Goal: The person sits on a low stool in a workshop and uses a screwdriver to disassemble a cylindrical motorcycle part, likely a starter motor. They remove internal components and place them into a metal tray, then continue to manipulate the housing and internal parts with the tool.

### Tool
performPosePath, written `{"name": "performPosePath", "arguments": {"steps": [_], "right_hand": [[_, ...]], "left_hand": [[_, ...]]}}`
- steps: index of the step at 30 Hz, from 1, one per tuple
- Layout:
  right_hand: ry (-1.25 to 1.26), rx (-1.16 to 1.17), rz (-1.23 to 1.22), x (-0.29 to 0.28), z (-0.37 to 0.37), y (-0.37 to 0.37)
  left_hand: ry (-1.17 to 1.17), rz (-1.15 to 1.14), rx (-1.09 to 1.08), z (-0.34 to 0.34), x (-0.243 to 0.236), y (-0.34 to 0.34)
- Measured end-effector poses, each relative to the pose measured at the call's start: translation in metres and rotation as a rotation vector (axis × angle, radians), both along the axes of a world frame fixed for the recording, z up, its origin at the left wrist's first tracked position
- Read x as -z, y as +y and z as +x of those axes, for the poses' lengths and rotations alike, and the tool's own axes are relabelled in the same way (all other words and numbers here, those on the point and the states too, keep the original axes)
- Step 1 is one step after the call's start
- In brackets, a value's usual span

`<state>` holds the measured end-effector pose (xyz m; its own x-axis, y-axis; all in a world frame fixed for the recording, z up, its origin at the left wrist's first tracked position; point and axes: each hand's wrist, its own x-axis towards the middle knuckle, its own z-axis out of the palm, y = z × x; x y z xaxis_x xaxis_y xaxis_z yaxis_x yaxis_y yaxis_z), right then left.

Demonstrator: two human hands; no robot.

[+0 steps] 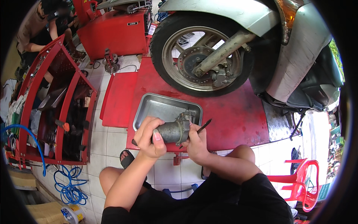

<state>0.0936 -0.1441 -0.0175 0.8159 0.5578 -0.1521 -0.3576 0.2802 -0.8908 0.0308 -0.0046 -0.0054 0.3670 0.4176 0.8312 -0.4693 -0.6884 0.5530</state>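
Note:
Above the near edge of a shallow metal tray, my left hand wraps round a dull grey cylindrical metal part. That part lies roughly sideways, its wider, lumpy end toward my right hand. Closed fingers of the right hand grip a thin dark stick-like tool, whose tip points up and to the right. These fingers are beside the part's wider end and seem to touch it. A dark tip also shows left of my left hand; what it belongs to is hidden.
A scooter's front wheel stands on the red lift platform. At left is a red tool cart, with a coiled blue hose on the tiles. A red plastic chair stands right. Another person is at far left.

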Motion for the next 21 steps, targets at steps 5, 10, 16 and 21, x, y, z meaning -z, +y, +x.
{"name": "performPosePath", "arguments": {"steps": [5,10,16,21], "right_hand": [[0.102,-0.057,0.033,0.002,0.002,-0.001],[0.113,-0.074,0.056,0.004,0.003,-0.003],[0.159,-0.093,0.023,-0.001,0.003,-0.006],[0.060,0.001,-0.093,-0.024,-0.001,-0.002]], "left_hand": [[-0.008,0.096,-0.013,0.000,-0.001,0.007],[-0.017,0.174,-0.020,0.000,0.001,0.008],[-0.023,0.253,-0.025,0.001,-0.004,0.012],[-0.033,0.112,0.007,0.007,-0.005,0.006]]}}
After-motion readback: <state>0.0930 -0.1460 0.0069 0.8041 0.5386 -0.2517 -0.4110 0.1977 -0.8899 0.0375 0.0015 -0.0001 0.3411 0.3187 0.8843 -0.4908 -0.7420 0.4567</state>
